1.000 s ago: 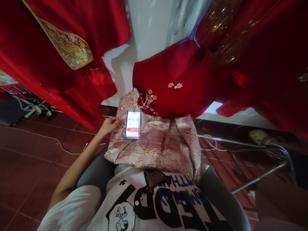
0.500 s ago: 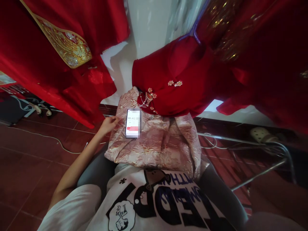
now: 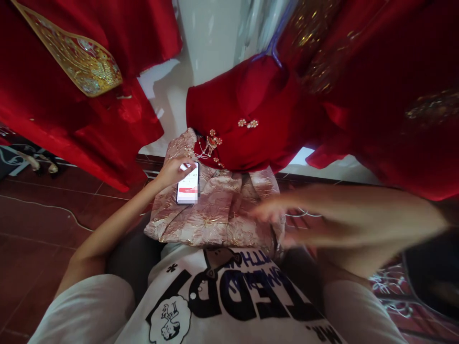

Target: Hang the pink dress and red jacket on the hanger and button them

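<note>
Your left hand (image 3: 175,171) overlaps the phone (image 3: 187,184), grip indeterminable; your right hand (image 3: 287,210), blurred, spreads open at the pink brocade (image 3: 215,222).

The cloth (image 3: 211,228) is pink with golden pattern, the garment (image 3: 218,112) is red, and the hanger (image 3: 273,44) is purple.

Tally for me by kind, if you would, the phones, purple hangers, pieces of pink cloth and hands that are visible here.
Phone: 1
Purple hanger: 1
Pink cloth: 1
Hands: 2 (left hand; right hand, blurred)
Total: 5
</note>
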